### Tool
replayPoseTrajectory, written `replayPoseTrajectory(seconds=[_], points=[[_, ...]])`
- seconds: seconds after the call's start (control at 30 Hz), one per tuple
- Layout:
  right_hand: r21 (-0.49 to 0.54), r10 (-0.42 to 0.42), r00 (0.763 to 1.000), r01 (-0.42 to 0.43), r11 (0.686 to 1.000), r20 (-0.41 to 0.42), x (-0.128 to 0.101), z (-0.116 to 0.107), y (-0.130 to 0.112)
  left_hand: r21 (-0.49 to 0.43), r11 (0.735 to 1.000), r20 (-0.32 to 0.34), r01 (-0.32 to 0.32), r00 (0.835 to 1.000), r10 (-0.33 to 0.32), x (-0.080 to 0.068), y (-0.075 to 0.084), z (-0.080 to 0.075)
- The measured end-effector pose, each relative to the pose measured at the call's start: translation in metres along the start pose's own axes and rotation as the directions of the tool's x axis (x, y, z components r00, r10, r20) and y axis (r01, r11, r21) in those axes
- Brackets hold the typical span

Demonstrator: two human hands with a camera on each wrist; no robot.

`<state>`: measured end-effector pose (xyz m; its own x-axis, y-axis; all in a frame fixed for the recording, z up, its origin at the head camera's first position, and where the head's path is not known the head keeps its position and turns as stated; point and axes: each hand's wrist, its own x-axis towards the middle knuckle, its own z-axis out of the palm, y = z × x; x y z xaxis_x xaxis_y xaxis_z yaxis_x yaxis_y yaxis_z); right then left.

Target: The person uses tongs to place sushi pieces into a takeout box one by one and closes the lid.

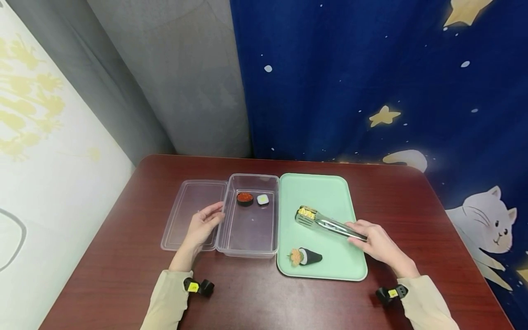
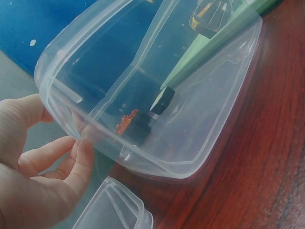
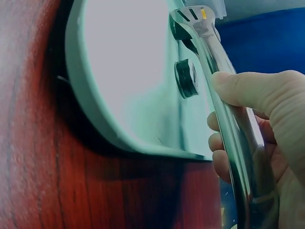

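Note:
My left hand point(image 1: 205, 224) holds the left rim of a clear plastic container point(image 1: 251, 233), thumb and fingers at its wall in the left wrist view. Inside lie a toy sushi piece with red roe point(image 1: 245, 198) and a small white roll point(image 1: 262, 199) with a yellow-green centre. My right hand point(image 1: 373, 239) grips metal tongs point(image 1: 334, 226) over the light green tray point(image 1: 313, 188). A yellow-topped sushi piece point(image 1: 306, 212) sits between the slotted tong tips. On the tray's near part lies a toy hand roll point(image 1: 310, 256) with a dark wrap.
A clear lid point(image 1: 177, 224) lies flat left of the container, partly under my left hand. Container and tray stand side by side on the dark red wooden table point(image 1: 247, 293). Grey and blue curtains point(image 1: 309, 91) hang behind, a white wall point(image 1: 53, 160) at the left.

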<state>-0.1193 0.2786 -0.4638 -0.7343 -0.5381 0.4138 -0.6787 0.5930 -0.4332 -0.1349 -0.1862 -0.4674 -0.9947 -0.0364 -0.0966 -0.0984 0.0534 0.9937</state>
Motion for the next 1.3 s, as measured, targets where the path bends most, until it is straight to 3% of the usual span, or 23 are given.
replayPoseTrajectory(seconds=[0.4, 0.67, 0.9, 1.3], points=[[0.025, 0.02, 0.999, -0.019, 1.0, -0.038, 0.013, -0.02, -0.003, 0.004, 1.0, 0.0, -0.011, 1.0, 0.011, 0.0, -0.001, 0.0], [0.024, -0.019, 0.997, 0.021, 1.0, -0.07, 0.033, -0.032, -0.007, 0.004, 1.0, 0.001, -0.017, 1.0, 0.017, -0.001, -0.001, 0.0], [0.034, -0.045, 0.998, 0.046, 0.998, -0.044, 0.054, -0.034, -0.018, 0.006, 1.0, 0.007, -0.005, 1.0, 0.005, -0.001, 0.001, 0.0], [0.072, -0.089, 0.995, 0.085, 0.994, 0.048, 0.097, -0.016, -0.034, 0.008, 1.0, -0.005, -0.014, 1.0, 0.014, -0.002, 0.001, 0.001]])
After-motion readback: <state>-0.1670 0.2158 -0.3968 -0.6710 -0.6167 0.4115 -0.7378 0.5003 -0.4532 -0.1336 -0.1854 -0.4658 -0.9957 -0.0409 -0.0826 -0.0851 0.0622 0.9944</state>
